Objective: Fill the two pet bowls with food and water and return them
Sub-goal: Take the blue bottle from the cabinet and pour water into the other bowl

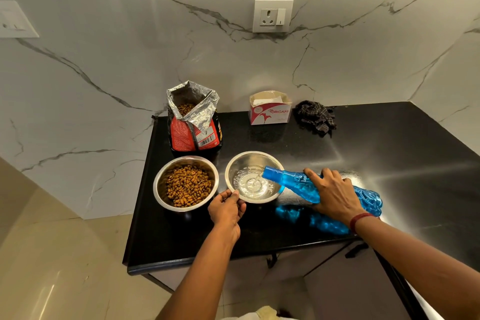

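Two steel bowls stand side by side on the black counter (259, 236). The left bowl (159, 184) is full of brown kibble. In the right bowl (231, 166), water (253, 186) covers the bottom. My left hand (226, 212) pinches the near rim of the right bowl. My right hand (333, 193) grips a blue plastic bottle (293, 182), tipped on its side with its mouth over the bowl, and a thin stream of water runs out of it.
An open red pet food bag (193, 122) stands behind the kibble bowl. A white tissue box (270, 109) and a dark checked cloth (315, 117) lie at the back by the marble wall. A socket (272, 16) is on the wall. The counter's front edge is close to me.
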